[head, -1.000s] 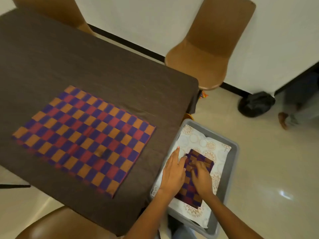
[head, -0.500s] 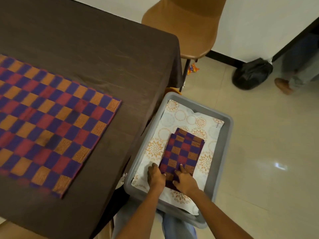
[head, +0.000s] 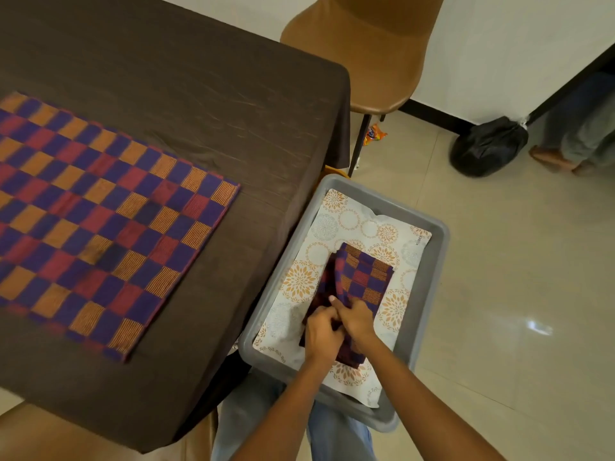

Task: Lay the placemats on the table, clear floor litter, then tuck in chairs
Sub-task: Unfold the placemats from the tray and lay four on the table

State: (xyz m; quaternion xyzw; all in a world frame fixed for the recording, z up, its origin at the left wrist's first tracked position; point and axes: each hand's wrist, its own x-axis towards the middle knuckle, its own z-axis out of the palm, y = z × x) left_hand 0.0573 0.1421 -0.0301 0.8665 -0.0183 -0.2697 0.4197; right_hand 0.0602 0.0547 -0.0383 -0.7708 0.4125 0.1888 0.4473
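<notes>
Grey tub, hands gripping folded placemat

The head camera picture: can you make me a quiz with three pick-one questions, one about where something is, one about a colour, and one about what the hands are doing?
1. Where is the folded mat?
A. On the table
B. In the grey bin
C. On a chair

2. What colour is the bag on the floor?
A. Black
B. White
C. Green

3. What are the hands doing?
A. Resting flat on the table
B. Hanging at the person's sides
C. Gripping the folded mat

Answers:
1. B: it lies on the flowery sheet inside the bin.
2. A: it sits dark by the wall.
3. C: the left hand and right hand both curl round its near end.
</notes>
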